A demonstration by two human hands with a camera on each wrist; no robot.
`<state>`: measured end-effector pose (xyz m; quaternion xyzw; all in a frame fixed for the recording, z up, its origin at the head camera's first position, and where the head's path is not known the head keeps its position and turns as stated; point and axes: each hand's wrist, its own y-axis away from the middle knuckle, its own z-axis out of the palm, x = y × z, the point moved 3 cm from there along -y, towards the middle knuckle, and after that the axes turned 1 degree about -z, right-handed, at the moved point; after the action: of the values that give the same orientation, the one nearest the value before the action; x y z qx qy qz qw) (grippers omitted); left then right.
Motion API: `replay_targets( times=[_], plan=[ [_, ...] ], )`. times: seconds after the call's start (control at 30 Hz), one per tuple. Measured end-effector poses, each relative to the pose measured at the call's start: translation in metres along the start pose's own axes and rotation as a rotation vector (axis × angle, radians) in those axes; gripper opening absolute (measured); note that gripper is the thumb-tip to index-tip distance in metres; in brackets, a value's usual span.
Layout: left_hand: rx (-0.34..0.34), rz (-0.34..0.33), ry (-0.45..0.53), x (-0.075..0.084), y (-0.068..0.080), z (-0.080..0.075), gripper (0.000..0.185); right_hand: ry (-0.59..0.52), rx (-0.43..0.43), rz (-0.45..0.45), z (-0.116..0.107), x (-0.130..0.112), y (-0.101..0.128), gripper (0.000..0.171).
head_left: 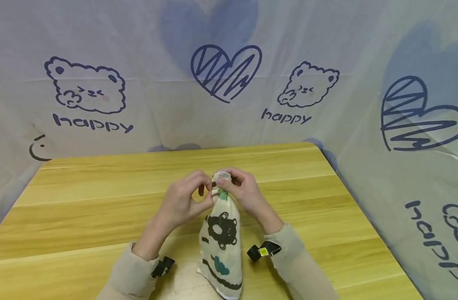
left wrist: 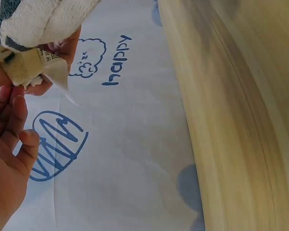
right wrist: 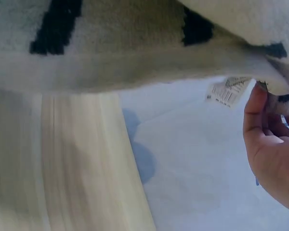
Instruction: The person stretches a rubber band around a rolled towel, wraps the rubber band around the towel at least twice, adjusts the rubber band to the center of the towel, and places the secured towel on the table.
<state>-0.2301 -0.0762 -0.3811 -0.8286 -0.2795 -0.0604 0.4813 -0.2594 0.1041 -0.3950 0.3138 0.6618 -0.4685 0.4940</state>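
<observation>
Bear-print cloth [head_left: 229, 246] pinched at its top

The backdrop sheet [head_left: 157, 121] reads "happy"; a white label [right wrist: 229, 92] on the cloth has print too small to read. Above the table [head_left: 82, 216], the left hand [head_left: 184, 196] pinches one side of the gathered end, fingers curled; the right hand [head_left: 247, 193] grips the other.

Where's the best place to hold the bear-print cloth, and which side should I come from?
I'd pinch the gathered neck of the bear-print cloth at its far end, thumb and fingers coming from the right, as the right hand does. It is narrow and bunched there, while the body widens toward the person. The left hand occupies the left edge.
</observation>
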Motion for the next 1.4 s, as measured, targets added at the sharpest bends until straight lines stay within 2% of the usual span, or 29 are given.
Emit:
replay_targets(
  times=[0.2,0.37,0.53,0.7,0.83,1.0,1.1,1.33,1.4],
  plan=[
    [0.0,0.042,0.05,0.003,-0.002,0.002,0.015,-0.089,0.086,0.072,-0.001,0.0,0.0,0.025],
    [-0.035,0.042,0.107,0.005,-0.002,0.004,0.019,-0.134,0.092,0.109,-0.002,0.003,0.0,0.022],
    [-0.114,-0.047,0.133,0.005,0.001,0.01,0.021,-0.212,0.099,0.155,-0.006,0.009,-0.001,0.013],
    [-0.126,-0.135,0.173,0.007,0.002,0.016,0.021,-0.276,0.174,0.138,-0.011,0.008,-0.001,0.01],
    [-0.126,-0.204,0.174,0.007,0.002,0.018,0.02,-0.257,0.197,0.105,-0.011,0.006,-0.002,0.01],
    [-0.128,-0.249,0.128,0.004,0.001,0.011,0.018,-0.15,0.151,0.063,-0.011,0.005,-0.001,0.018],
    [-0.119,-0.207,0.068,0.003,0.0,0.005,0.015,-0.107,0.103,0.051,-0.012,0.005,0.0,0.023],
    [-0.006,0.037,-0.062,0.004,-0.003,-0.002,0.009,-0.104,0.064,0.052,-0.009,0.003,0.0,0.031],
    [0.032,0.087,-0.102,0.006,-0.004,-0.004,0.004,-0.13,0.065,0.064,-0.006,0.002,0.0,0.027]
  ],
)
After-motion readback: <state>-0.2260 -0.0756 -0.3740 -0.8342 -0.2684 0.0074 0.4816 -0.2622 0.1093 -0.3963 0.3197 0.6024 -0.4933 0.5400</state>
